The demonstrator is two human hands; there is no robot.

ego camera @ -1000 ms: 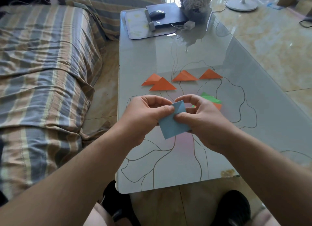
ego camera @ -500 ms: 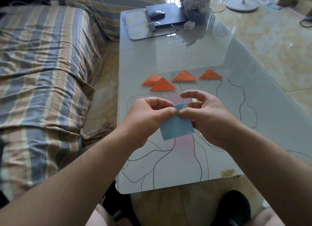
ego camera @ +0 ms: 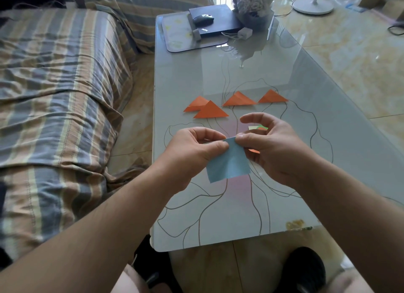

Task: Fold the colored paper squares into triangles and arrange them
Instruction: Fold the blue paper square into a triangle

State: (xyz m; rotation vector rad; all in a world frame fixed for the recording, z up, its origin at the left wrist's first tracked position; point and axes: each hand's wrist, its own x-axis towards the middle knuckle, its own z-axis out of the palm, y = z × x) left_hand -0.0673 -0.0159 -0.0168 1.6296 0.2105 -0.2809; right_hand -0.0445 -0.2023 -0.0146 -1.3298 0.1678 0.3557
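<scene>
Left of the table [ego camera: 175, 78] runs a striped sofa [ego camera: 54, 85]. Above the table's near half, the left hand [ego camera: 196, 150] and right hand [ego camera: 273, 148] both pinch the top edge of a blue paper square [ego camera: 229, 163], held up off the glass. Beyond it lie four orange triangles [ego camera: 211, 113] in a row. Green and orange papers [ego camera: 259, 128] are mostly hidden behind the right hand. At the table's far end sit a mouse [ego camera: 203, 19], black box [ego camera: 218, 28] and plant [ego camera: 253, 4].
</scene>
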